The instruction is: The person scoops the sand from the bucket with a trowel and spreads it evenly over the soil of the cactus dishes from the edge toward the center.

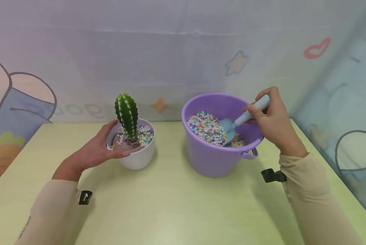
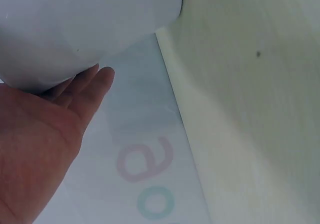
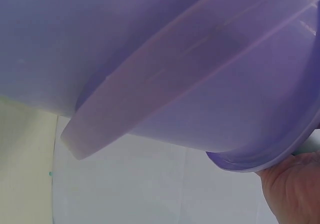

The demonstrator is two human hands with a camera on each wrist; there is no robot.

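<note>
My left hand (image 1: 98, 148) holds the white flower pot (image 1: 141, 158) at its left side, thumb along the near rim and fingers around the far side. In the left wrist view, fingers (image 2: 90, 96) lie against the pot wall. A green cactus (image 1: 126, 115) stands in the pot, with colourful pebbles (image 1: 144, 134) covering part of the top around it. My right hand (image 1: 273, 119) grips the handle of a light blue shovel (image 1: 244, 118). The shovel's blade sits among pebbles (image 1: 205, 127) inside the purple bucket (image 1: 213, 160); its tip is partly buried.
The bucket's handle (image 3: 150, 84) hangs down along its outside in the right wrist view. Pot and bucket stand apart on a pale wooden table (image 1: 173, 204). Behind the table's far edge hangs a printed cloth (image 1: 158, 61), with another patterned side (image 1: 354, 112) at the right.
</note>
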